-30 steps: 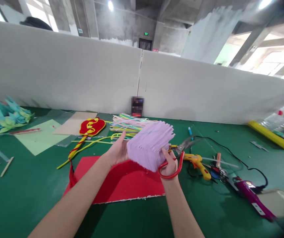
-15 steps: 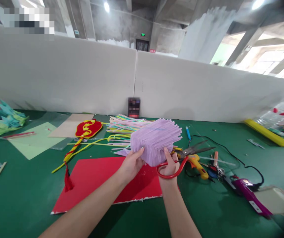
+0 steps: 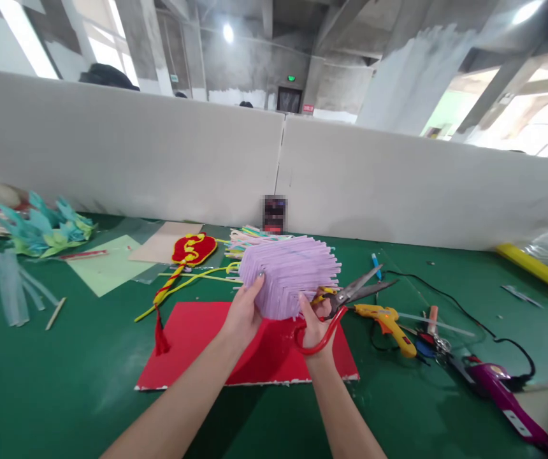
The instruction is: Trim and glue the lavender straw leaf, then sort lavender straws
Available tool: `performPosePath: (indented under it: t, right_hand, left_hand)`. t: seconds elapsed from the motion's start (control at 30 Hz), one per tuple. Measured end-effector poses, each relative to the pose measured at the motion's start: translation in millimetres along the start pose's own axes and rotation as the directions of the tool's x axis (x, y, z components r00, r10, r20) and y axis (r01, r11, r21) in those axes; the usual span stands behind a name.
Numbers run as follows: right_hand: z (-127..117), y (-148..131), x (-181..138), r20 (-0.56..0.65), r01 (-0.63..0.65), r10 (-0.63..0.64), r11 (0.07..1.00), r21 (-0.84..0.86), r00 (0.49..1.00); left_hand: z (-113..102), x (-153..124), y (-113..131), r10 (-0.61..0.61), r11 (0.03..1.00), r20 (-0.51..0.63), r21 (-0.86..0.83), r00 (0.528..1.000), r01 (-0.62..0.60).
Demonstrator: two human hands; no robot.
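Both hands hold a lilac panel of pipe cleaners (image 3: 289,268), laid side by side in a bent, chevron-like pattern with uneven ends at the right. My left hand (image 3: 243,313) grips its lower left edge, thumb on the front face. At the lower right edge my right hand (image 3: 316,326) pinches the panel, and red-handled scissors (image 3: 353,288) hang on that same hand, their blades parted and pointing up to the right. Beneath the hands lies a red board (image 3: 197,331) with rough white edges. Some fingers are hidden behind the panel.
Loose coloured pipe cleaners (image 3: 255,237) lie behind the panel. To the left are a red-and-yellow tasselled ornament (image 3: 194,248), green paper (image 3: 102,271) and teal flowers (image 3: 54,226). A yellow glue gun (image 3: 389,324), its cord and a purple tool (image 3: 506,395) lie right. A white partition (image 3: 159,146) stands behind.
The view has swung left, so the table things appear farther right. My hands have shifted left over the red board with the panel, which is tilted slightly differently. Both grips stay.
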State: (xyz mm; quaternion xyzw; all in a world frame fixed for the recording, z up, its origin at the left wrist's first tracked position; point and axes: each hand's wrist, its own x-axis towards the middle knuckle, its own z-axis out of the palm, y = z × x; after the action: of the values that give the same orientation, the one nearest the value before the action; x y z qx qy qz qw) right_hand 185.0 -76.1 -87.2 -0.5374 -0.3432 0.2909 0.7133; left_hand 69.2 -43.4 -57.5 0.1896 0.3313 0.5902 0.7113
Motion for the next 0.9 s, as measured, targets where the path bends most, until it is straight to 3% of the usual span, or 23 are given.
performPosePath:
  t: [0.27, 0.5, 0.57, 0.63, 0.73, 0.9]
  right_hand:
    - [27.9, -10.9, -22.2, 0.051, 0.015, -0.018, 0.997, 0.070, 0.999]
    - [20.4, -8.8, -25.9, 0.110, -0.094, 0.094, 0.996, -0.007, 0.989]
    - [16.8, -7.7, -23.8, 0.185, -0.150, 0.140, 0.988, 0.038, 0.973]
    - [13.1, -4.3, -22.1, 0.327, -0.216, 0.173, 0.971, 0.101, 0.929]
    - [7.1, 3.5, -22.2, 0.529, -0.337, 0.226, 0.934, 0.121, 0.818]
    - [-4.7, 8.4, -27.4, 0.671, -0.441, 0.350, 0.897, -0.040, 0.653]
  left_hand:
    - [-15.6, -26.1, 5.0, 0.137, 0.990, 0.006, 0.026, 0.991, -0.137]
    - [-35.5, -23.0, 31.9, 0.203, 0.960, -0.059, 0.208, 0.978, -0.187]
    - [-40.4, -18.6, 40.4, 0.234, 0.944, -0.041, 0.249, 0.971, -0.217]
    - [-42.6, -13.7, 47.6, 0.268, 0.933, -0.017, 0.253, 0.963, -0.255]
    - [-41.1, -5.8, 54.1, 0.297, 0.936, -0.044, 0.209, 0.954, -0.282]
    - [-37.0, 3.8, 51.6, 0.325, 0.943, -0.124, 0.116, 0.938, -0.311]
